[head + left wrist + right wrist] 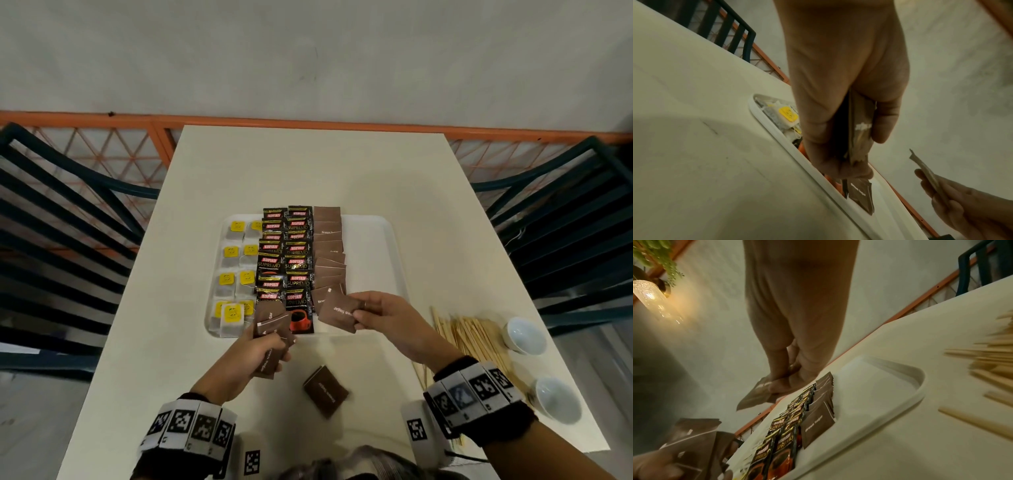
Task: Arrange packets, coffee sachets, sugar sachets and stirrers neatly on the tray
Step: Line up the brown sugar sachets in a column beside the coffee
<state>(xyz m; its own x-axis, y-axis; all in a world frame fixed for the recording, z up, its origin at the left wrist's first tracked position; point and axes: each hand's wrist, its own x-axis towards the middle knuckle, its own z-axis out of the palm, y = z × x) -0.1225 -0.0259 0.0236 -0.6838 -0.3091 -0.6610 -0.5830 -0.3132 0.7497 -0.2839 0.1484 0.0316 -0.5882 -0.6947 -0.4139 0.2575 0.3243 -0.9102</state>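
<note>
The right hand (375, 310) pinches a single brown sugar sachet (339, 313) between thumb and fingers, just right of centre in the head view, over the near edge of the white tray (373, 240). The left hand (263, 349), lower centre, grips a small fan of brown sachets (270, 330). White lettering reads "Brown Sugar". On the tray, black coffee sachets (286, 253) marked "KOPIKO SUPREMO" stand in two overlapping columns, with yellow-tagged tea bags (236, 274) to their left and a brown sugar column (329, 253) to their right. A loose brown stack (325, 390) lies on the table (308, 164), with wooden stirrers (469, 335) at right.
</note>
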